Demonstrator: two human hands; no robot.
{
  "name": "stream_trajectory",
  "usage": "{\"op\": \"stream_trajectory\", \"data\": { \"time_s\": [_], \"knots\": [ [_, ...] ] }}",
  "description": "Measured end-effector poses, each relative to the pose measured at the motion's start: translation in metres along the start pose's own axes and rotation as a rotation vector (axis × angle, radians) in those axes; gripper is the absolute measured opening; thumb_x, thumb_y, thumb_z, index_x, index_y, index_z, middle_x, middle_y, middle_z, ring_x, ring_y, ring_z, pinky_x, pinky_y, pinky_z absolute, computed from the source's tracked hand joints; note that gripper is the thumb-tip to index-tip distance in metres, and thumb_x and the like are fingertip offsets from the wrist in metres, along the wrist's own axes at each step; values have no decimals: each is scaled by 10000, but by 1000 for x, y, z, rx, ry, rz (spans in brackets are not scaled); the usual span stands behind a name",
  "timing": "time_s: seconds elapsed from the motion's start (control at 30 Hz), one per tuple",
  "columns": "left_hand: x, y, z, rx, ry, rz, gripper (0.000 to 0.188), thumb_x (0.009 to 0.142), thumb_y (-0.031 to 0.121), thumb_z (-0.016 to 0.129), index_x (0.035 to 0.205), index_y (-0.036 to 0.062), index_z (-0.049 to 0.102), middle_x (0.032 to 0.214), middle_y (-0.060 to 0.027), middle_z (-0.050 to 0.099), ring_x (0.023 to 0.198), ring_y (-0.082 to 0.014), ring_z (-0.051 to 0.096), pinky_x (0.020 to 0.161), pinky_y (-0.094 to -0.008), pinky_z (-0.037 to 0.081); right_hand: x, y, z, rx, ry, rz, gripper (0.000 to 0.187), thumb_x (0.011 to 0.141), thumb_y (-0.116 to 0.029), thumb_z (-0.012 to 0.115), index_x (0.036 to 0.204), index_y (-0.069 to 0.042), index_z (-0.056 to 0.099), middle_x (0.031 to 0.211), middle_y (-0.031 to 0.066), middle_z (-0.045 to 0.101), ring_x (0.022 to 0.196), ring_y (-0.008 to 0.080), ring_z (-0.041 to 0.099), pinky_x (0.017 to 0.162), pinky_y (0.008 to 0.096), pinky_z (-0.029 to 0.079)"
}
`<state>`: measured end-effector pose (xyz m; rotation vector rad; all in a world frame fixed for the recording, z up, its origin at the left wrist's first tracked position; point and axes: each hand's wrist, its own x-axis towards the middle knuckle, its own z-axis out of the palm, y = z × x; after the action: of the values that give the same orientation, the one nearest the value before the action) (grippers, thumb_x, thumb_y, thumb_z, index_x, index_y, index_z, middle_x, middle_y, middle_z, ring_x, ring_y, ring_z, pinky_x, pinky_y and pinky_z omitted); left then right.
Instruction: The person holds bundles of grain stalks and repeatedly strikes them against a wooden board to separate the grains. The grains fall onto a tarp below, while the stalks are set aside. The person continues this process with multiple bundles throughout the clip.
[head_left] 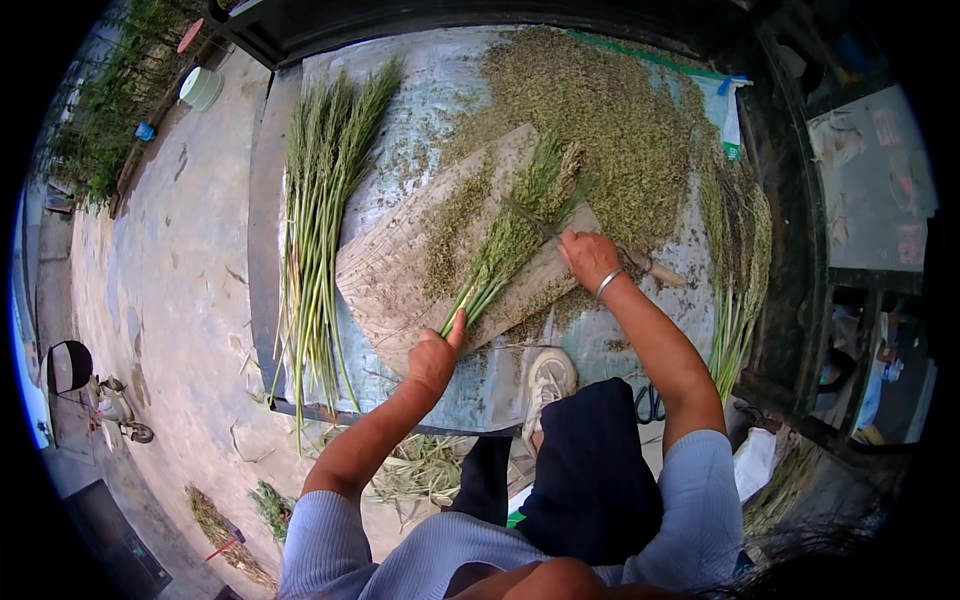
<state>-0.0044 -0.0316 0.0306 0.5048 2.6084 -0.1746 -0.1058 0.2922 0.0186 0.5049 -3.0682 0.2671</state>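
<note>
My left hand [435,360] is closed round the lower stalks of a green broomcorn bunch [500,240], which slants up and away over a worn wooden board [400,240]. Across the bunch's seed heads lies a dark metal scraper-like tool [535,222], and my right hand [590,260] is closed on it. A wooden handle [663,273] sticks out past my right wrist, in line with that tool; its join is hidden by the hand. Loose seeds are scattered on the board around the bunch.
A seed heap [590,110] covers the far part of the pale sheet [420,110]. Uncut-looking broomcorn stalks [320,210] lie at left, more stalks [735,270] at right. My shoe [550,385] rests at the near edge. A dark metal frame [795,240] borders the right side.
</note>
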Motion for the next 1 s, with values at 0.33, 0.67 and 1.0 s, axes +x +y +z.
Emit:
{"op": "stream_trajectory", "data": {
  "time_s": [0.33, 0.67, 1.0],
  "knots": [
    [-3, 1, -11, 97, -86, 29, 742, 837, 49, 473, 1451, 280, 125, 798, -174, 501, 523, -241, 580, 425, -340, 472, 8, -12, -45, -127, 126, 166, 80, 741, -84, 547, 786, -66, 483, 643, 120, 572, 608, 280, 604, 499, 388, 488],
    [-6, 0, -4, 64, -109, 40, 747, 846, 59, 467, 1447, 313, 101, 813, -166, 488, 537, -233, 572, 428, -354, 469, 11, 46, -22, -203, -42, 179, 85, 746, -69, 570, 809, -41, 521, 647, 136, 600, 598, 308, 620, 479, 399, 496],
    [-7, 0, -3, 93, -111, 30, 751, 846, 64, 467, 1451, 297, 87, 800, -173, 478, 529, -243, 572, 418, -353, 466, -25, -102, -20, 86, 6, -282, 103, 722, -82, 567, 788, -82, 488, 659, 93, 572, 633, 272, 595, 548, 411, 487]
  ]
}}
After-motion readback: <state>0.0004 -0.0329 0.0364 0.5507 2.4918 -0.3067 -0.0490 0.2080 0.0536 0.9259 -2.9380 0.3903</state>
